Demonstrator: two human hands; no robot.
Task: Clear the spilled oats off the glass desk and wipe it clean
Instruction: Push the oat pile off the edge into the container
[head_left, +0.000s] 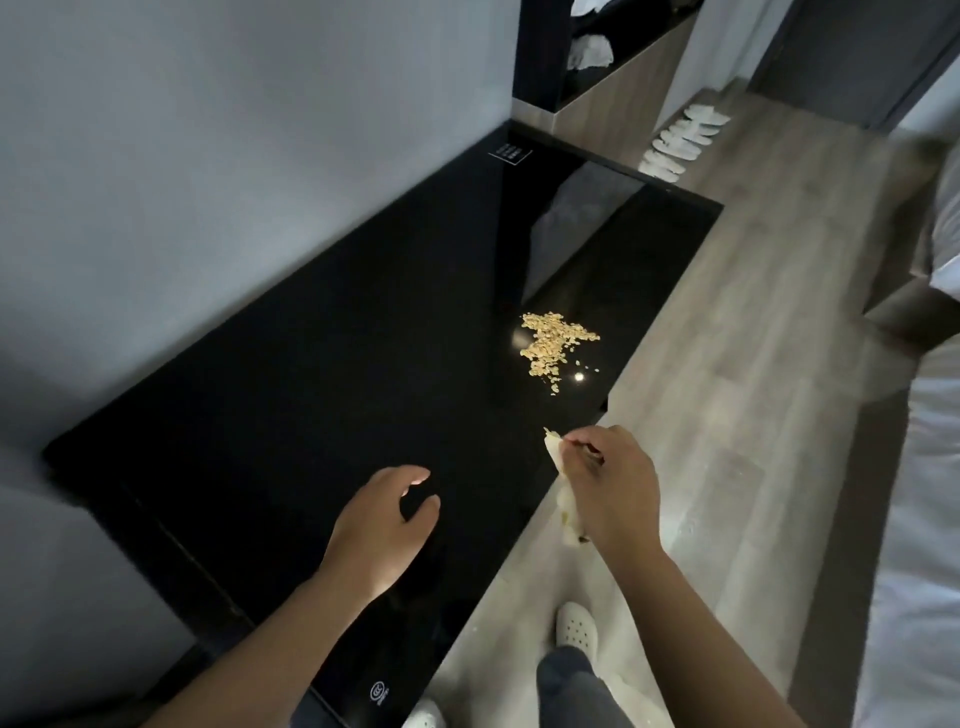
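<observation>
Right hand (610, 486) covers most of the pale wad (553, 447) I pinch. Only a tip above my fingers and a strip under the palm show; cloth or paper, cannot tell. Both forearms cut by bottom edge. Left hand (387, 514): palm side hidden, contact with the glass desk (311, 389) undetermined. Round printed mark (379, 693) at desk's near corner: too small to read. Outlined label (510, 152) at far corner: likewise illegible. My left shoe (423, 714) cut by bottom edge. Bed (924, 519) cut by right edge. Shelf contents (589, 52) cut by top edge, blurred.
</observation>
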